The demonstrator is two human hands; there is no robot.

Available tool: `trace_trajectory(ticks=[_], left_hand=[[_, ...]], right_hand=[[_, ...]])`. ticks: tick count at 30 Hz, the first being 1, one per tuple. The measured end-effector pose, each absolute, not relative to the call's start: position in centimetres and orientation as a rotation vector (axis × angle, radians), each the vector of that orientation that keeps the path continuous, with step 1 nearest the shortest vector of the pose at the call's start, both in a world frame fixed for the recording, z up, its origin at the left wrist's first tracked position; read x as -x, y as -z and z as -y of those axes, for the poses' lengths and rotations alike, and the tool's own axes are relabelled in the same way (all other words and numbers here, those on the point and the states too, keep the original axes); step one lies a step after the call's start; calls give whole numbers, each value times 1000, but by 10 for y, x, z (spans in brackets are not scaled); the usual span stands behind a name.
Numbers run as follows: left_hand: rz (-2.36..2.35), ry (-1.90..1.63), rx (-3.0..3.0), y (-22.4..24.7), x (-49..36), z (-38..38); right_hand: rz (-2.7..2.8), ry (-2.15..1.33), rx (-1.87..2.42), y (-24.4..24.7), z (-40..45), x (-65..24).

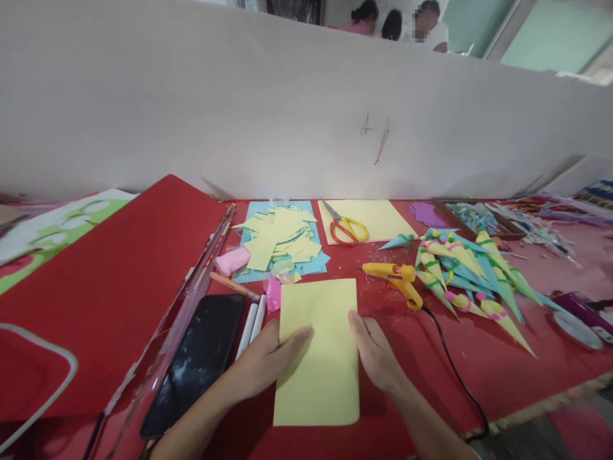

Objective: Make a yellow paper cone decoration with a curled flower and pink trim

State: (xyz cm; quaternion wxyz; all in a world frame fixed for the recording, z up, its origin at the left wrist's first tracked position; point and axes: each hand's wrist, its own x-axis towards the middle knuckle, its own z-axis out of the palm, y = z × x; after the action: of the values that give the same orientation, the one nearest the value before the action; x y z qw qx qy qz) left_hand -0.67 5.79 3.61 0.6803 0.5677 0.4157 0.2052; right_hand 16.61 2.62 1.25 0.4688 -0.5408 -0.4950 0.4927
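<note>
A pale yellow sheet of paper (320, 370), perhaps folded over, is held upright above the red table. My left hand (268, 358) grips its left side, the thumb lying across the front and the fingers hidden behind. At the right edge, my right hand (373, 348) pinches the paper with its thumb in front. Beyond the sheet lies a heap of yellow paper scraps (280, 233) on blue paper. Scissors with red and yellow handles (348, 230) rest on another yellow sheet (387, 220). A yellow glue gun (395, 278) lies to the right of the held paper.
Paper cones (464, 262) in yellow and blue pile up on the right. The glue gun's black cord (450, 358) runs toward the front edge. A black phone (196, 358), white markers (253, 322) and a large red board (115, 300) lie left. People (393, 24) are behind the wall.
</note>
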Motion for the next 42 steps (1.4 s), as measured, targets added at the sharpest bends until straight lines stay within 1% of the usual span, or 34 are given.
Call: trace_trajectory(ticks=[5,9,13,16,24,34,40,42], left_hand=[[-997,-503,-1302,-41,9,-59],[-982,-489,-1210,-42,9,-58],[-887,-331,-1186,-39,12,-57],[-852,-270,-1198,-36,13,-57],[-888,-370,-1233,-40,16,-54],[-919,-399,-1282,-40,21,-48],[-1058,-421,-1569,-52,35,-62],[-1175,-464,-1784,-57,39,-68]], right_hand=[[1300,-1116,1304,-7,-25,-164],[1322,-1070,1308,-6,-26,-163],[1295,-1009,1352,-7,-27,-164],[1270,-1034,1357,-7,-28,-164],[1273,-1206,1312,-8,-25,-162],[1461,-1099,1324,-7,-23,-165],[1739,-1086,1311,-17,-22,-172],[1902,-994,1289,-24,-25,-175]])
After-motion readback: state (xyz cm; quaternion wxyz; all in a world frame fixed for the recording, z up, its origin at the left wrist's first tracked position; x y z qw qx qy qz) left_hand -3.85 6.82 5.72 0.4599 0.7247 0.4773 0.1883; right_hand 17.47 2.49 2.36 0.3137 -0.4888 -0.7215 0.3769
